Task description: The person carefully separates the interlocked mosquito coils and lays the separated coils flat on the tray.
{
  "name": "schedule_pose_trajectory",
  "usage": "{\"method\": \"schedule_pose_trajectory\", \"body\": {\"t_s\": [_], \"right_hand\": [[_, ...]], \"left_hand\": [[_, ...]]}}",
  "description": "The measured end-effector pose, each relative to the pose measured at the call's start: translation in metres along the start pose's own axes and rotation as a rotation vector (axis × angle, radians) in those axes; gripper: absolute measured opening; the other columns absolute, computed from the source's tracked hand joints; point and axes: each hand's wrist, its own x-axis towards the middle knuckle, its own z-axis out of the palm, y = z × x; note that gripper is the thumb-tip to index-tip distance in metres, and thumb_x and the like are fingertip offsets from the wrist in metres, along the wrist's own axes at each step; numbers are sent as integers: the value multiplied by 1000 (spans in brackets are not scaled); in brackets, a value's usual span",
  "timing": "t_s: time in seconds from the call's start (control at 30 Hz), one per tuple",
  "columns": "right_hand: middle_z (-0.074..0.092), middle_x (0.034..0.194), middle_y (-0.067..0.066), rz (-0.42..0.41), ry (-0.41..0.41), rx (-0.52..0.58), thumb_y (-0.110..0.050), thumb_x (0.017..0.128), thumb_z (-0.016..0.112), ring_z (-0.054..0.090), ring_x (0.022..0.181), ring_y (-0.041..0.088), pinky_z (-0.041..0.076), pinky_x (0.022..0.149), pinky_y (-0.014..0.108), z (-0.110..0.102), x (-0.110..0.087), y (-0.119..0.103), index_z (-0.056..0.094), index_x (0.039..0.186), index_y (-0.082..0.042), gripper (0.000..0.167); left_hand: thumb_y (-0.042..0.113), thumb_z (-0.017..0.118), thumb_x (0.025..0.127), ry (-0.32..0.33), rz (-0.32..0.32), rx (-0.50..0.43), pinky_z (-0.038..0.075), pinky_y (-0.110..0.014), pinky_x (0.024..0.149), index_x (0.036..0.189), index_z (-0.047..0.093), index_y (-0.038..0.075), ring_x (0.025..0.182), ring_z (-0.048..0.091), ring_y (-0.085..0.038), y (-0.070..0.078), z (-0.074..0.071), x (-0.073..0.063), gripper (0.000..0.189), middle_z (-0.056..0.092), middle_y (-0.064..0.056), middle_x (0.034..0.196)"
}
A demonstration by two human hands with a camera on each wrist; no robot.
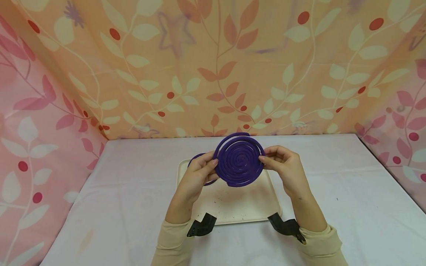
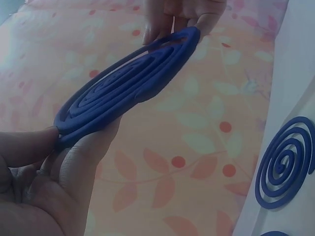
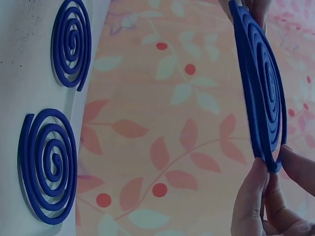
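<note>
A purple mosquito coil (image 1: 240, 162), a tight flat spiral, is held up over the tray between both hands. At its left rim my left hand (image 1: 198, 171) pinches it with thumb and fingers. My right hand (image 1: 287, 168) pinches the opposite rim. Tilted in the left wrist view, the held coil (image 2: 125, 81) shows narrow gaps between its rings, with an outer ring standing slightly apart. The right wrist view shows it nearly edge-on, its lower end between the thumb and fingers (image 3: 251, 196).
Below the hands lies a cream tray (image 1: 239, 207) with small dark crumbs. Two looser single coils rest on it, one upper coil (image 3: 72, 44) and one lower coil (image 3: 49, 167) in the right wrist view. A patterned cloth (image 1: 213, 74) hangs behind the white table (image 1: 133, 207).
</note>
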Motion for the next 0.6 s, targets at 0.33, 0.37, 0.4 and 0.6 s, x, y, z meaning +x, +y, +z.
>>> {"method": "schedule_pose_trajectory", "body": {"t_s": [0.33,0.37,0.4,0.6], "right_hand": [[64,78,2,35,-19,-30,8,81,68,62,70,12,56,67,24,1,1,-1,60,97,12,19],[65,78,3,37,-21,-31,8,81,67,62,70,12,56,67,24,1,1,-1,59,98,13,20],[65,78,3,39,-23,-31,8,81,67,62,70,13,55,67,24,1,1,-1,58,99,15,21],[65,80,5,45,-23,-34,6,81,68,63,71,13,56,68,24,0,2,0,57,99,16,23]], "left_hand": [[1,38,100,3,-3,3,54,-25,79,130,43,-16,88,65,-10,0,0,0,35,61,-24,111],[1,38,100,3,-3,0,54,-25,79,130,43,-15,88,65,-10,0,0,0,35,61,-24,111],[1,38,100,2,-2,-1,54,-26,79,131,43,-15,88,65,-10,1,0,0,35,61,-24,112],[2,37,100,0,-4,-1,53,-27,81,131,43,-15,89,65,-10,1,0,0,35,60,-25,113]]}}
